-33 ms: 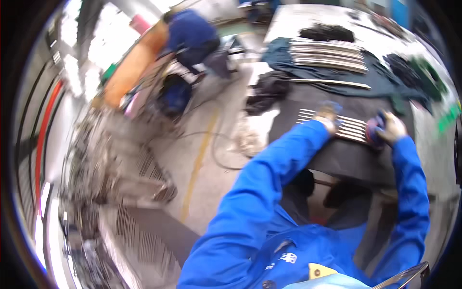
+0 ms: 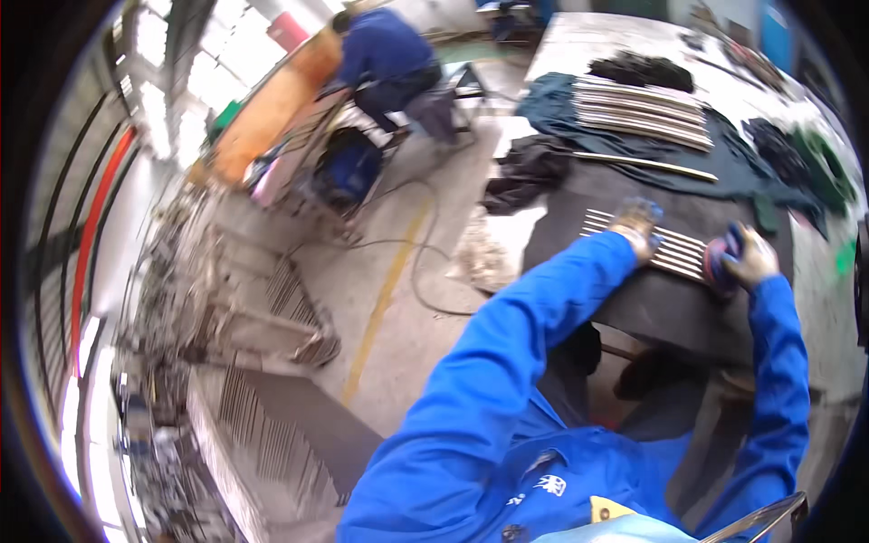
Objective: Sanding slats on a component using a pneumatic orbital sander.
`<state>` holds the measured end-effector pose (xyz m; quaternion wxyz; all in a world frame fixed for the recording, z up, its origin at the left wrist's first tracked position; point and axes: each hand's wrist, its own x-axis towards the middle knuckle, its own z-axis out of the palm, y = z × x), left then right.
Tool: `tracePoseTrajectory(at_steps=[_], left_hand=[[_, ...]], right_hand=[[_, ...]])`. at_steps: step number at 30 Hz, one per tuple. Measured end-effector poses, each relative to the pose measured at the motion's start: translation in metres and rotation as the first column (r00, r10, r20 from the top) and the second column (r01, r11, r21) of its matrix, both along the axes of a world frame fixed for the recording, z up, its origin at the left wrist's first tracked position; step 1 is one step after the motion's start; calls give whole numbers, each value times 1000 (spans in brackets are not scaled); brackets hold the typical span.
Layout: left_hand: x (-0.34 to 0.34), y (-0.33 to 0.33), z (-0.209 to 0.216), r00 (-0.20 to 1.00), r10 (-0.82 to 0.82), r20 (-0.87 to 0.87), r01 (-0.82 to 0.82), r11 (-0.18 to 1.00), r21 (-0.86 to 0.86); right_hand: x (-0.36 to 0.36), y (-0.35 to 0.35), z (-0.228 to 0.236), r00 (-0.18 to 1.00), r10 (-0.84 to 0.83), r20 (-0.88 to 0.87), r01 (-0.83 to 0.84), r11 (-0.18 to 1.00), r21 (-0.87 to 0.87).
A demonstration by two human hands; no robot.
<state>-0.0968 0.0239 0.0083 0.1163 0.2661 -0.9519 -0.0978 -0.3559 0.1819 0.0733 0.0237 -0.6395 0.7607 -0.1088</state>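
Several pale, narrow strips (image 2: 679, 255) lie side by side, with dark gaps between them, on a dark mat (image 2: 652, 303). My left hand (image 2: 638, 228), in a pale glove with blue on the fingers, lies across their middle, fingers stretched out. At their right end my right hand (image 2: 753, 259), also gloved, is closed round a pinkish and dark blue rounded pad (image 2: 718, 263). The pad touches or nearly touches the strip ends; blur hides its exact kind.
Beyond the strips, one long pale bar (image 2: 647, 166) and a stack of bars (image 2: 643, 113) rest on dark green cloth (image 2: 548, 104). Dark crumpled cloth (image 2: 525, 172) lies left. A green roll (image 2: 822, 167) is at right. Across the floor, a person in blue (image 2: 389, 59) bends near a cable (image 2: 421, 271).
The whole view has shifted slightly, so everything sits a little further right and looks sharper. Both hands keep about the same places on the strips and pad.
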Motion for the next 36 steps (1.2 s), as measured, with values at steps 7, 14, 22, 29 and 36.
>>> tracePoseTrajectory(at_steps=[7, 14, 22, 29, 36], left_hand=[[54, -4, 3, 994, 96, 57, -98, 995, 28], [47, -10, -10, 995, 95, 10, -95, 995, -22], [51, -17, -12, 992, 123, -18, -124, 990, -62], [49, 7, 0, 977, 65, 201, -50, 996, -78], [56, 24, 3, 971, 81, 224, -62, 994, -91]], right_hand=[[62, -20, 34, 1000, -15, 22, 13, 998, 60], [58, -23, 34, 999, -40, 10, 38, 995, 94], [66, -26, 36, 998, -52, -27, 54, 994, 95], [52, -10, 34, 990, -44, -136, 58, 993, 103], [60, -4, 43, 986, -62, -155, 91, 979, 183]])
